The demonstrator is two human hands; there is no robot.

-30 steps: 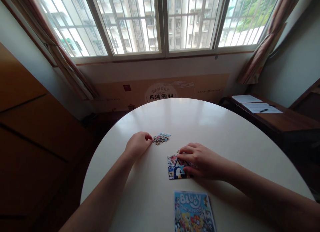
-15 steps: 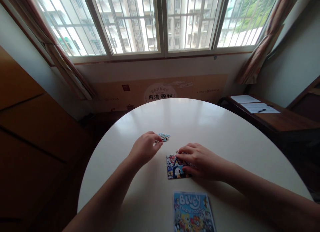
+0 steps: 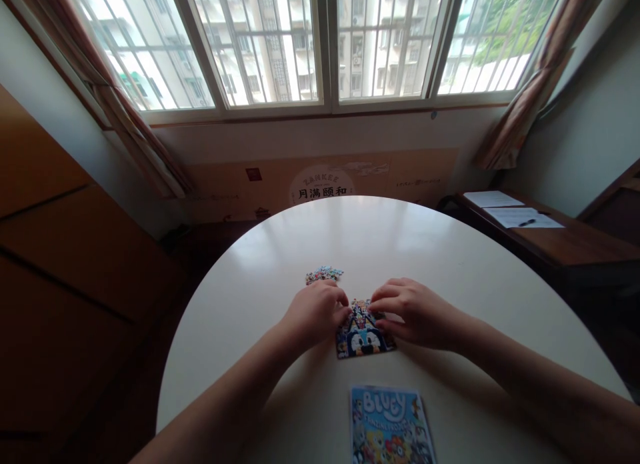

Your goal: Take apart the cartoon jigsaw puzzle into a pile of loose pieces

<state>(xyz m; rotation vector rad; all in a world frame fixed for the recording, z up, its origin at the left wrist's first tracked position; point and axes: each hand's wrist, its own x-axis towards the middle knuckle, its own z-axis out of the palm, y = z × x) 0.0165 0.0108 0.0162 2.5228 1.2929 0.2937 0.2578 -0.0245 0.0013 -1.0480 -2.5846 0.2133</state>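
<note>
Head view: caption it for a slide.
Bare left hand and right hand at a partly assembled, multicoloured jigsaw on a round, glossy white table, small multicoloured loose pieces heaped beyond.

Left hand (image 3: 317,311) and right hand (image 3: 417,314) are bare, with slender fingers (image 3: 389,305); left forearm (image 3: 233,387) and right forearm (image 3: 533,372), likewise bare, taper toward narrow wrists (image 3: 463,325).

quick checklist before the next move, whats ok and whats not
1. Right hand at the puzzle's right side: ok.
2. Left hand at the puzzle's upper left: ok.
3. Piece in the left hand's grip: cannot tell, too small to make out.
4. Loose pieces on the table, apart from the puzzle: ok.
5. Bluey picture fully in view: not ok, its bottom is cut off.
</note>
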